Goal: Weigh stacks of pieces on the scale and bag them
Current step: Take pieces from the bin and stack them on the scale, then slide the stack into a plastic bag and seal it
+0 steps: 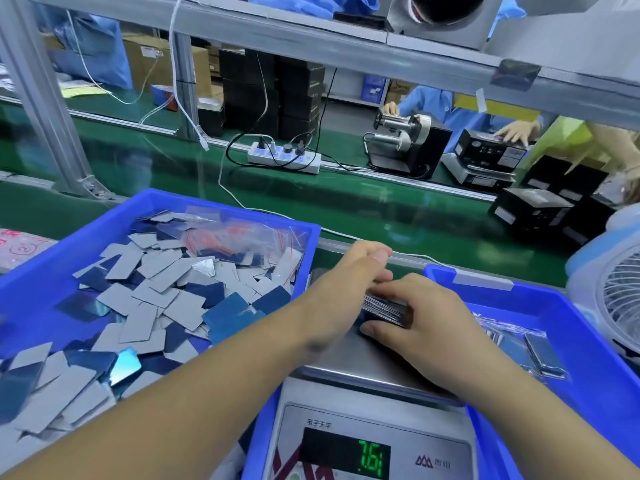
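A stack of thin pieces (384, 306) lies on the steel pan of the scale (349, 362). My right hand (419, 317) grips the stack from the right, thumb under its near edge. My left hand (346, 275) comes over from the left, blurred, with fingers curled onto the stack's far end. The scale's green display (371, 460) reads 7.61. The left blue bin (41, 271) holds several loose grey and blue pieces (149, 299) and clear zip bags (242, 237) at its back.
A second blue bin (571, 358) on the right holds filled bags (533, 348). A white fan (616, 292) stands at the far right. Beyond lie a green conveyor belt (381, 199), a power strip (284, 157), black boxes and another person's hands.
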### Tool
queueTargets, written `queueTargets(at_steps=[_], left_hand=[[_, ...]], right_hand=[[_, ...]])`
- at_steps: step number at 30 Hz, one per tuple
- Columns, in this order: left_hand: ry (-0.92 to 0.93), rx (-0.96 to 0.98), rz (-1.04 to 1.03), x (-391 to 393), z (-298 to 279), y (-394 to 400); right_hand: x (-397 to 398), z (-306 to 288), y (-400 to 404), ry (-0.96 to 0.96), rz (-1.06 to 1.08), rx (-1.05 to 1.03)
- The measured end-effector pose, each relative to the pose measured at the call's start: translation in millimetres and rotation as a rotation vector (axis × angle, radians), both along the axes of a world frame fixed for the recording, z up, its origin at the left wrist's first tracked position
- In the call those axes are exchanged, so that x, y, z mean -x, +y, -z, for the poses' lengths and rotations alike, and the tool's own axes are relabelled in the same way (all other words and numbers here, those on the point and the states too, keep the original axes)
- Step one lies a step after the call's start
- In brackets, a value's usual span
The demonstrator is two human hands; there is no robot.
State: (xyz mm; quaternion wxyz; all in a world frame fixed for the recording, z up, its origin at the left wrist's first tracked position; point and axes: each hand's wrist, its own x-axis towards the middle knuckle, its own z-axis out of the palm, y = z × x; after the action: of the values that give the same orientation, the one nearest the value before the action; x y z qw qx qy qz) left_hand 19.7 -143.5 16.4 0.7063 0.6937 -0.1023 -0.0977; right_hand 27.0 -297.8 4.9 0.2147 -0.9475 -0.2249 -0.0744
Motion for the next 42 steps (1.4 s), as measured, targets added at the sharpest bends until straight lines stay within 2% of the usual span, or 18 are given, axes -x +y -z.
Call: queueTargets(at_steps=[5,9,11,14,17,18,21,24,26,28,31,33,38,42], left_hand=[[-0.007,0.059,0.011,1.2,-0.5,-4.3],[-0.066,-0.024,0.003,-1.3,5.5,-14.7],[-0.036,-0.085,0.003,-0.7,1.6,-18.7],[-0.041,-0.219,0.083,9.5,2.1,-14.9],[-0.062,-0.300,0.065,5.0,4.4,-15.0],[-0.067,-0.314,0.066,5.0,4.3,-15.4],[-0.110,-0.272,0.065,4.9,4.7,-12.0],[-0.220,-0.228,-0.136,-12.8,3.3,8.6],[-0.290,-0.374,-0.373,-32.0,5.7,37.0],[-0.240,-0.685,-0.524,-49.3,14.2,68.4],[-0.059,-1.117,-0.486,-64.7,37.7,99.1],[-0.003,-1.215,-0.421,-67.4,49.4,102.0],[-0.030,-1.202,-0.443,-72.0,55.1,97.2],[-0.002,-1.039,-0.514,-69.8,53.1,97.7]], right_hand=[[-0.4,0.8,-2.6,-0.003,0.028,-0.014],[1.9,-0.8,7.8,-0.014,0.020,-0.084],[4.4,-1.1,10.3,-0.003,0.007,-0.107],[5.0,4.5,13.7,-0.044,-0.030,0.024],[5.6,12.7,22.0,-0.061,-0.107,0.389],[6.0,10.7,22.0,-0.037,-0.121,0.354],[5.8,-3.4,12.1,0.055,-0.094,0.025],[3.3,-4.2,3.9,0.041,-0.065,0.072],[1.6,-2.9,0.2,0.044,-0.024,0.053],[4.0,-4.2,-0.8,0.053,-0.023,0.007],[5.5,-3.3,0.2,0.072,-0.039,0.002],[5.4,-1.4,0.9,0.084,-0.029,0.007],[5.4,-1.3,-0.9,0.072,-0.030,0.014],[6.1,-1.6,-0.5,0.061,-0.025,0.008]])
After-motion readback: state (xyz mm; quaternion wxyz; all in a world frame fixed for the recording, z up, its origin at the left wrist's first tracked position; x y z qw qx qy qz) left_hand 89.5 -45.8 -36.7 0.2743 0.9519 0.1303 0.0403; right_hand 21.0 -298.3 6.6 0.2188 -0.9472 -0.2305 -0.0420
